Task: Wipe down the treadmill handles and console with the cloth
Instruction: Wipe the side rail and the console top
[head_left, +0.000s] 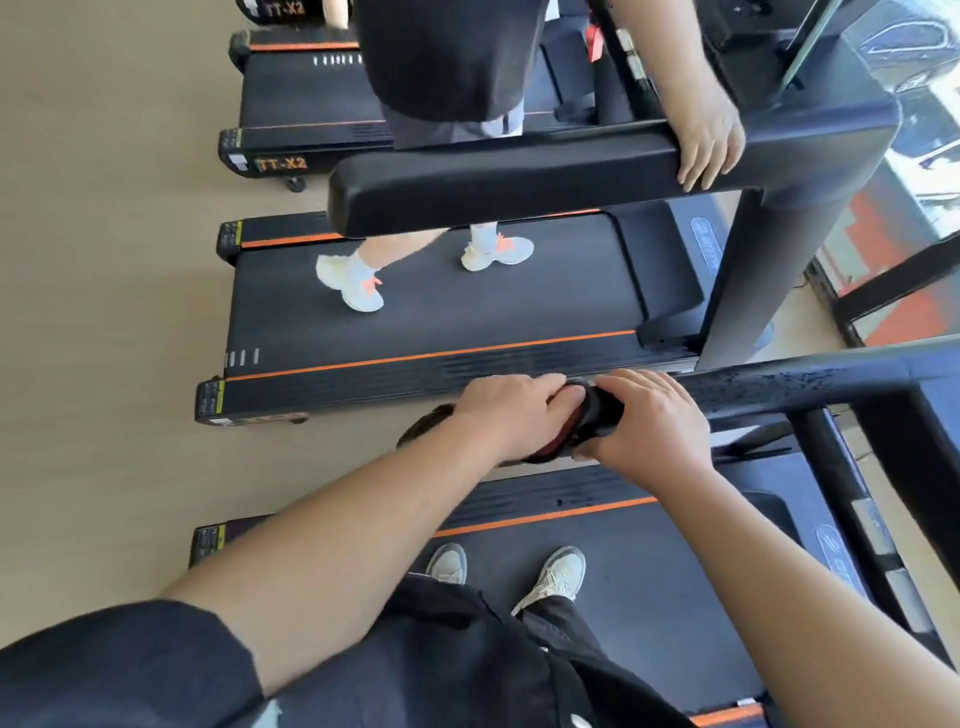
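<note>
My left hand and right hand grip a crumpled dark, reddish cloth wrapping the black handle. Beyond that handle I see beige floor.

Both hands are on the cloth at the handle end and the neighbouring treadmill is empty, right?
No. In the head view the left hand and right hand are on the cloth at the handle end, but the neighbouring treadmill is not empty: a person stands on its belt.
</note>
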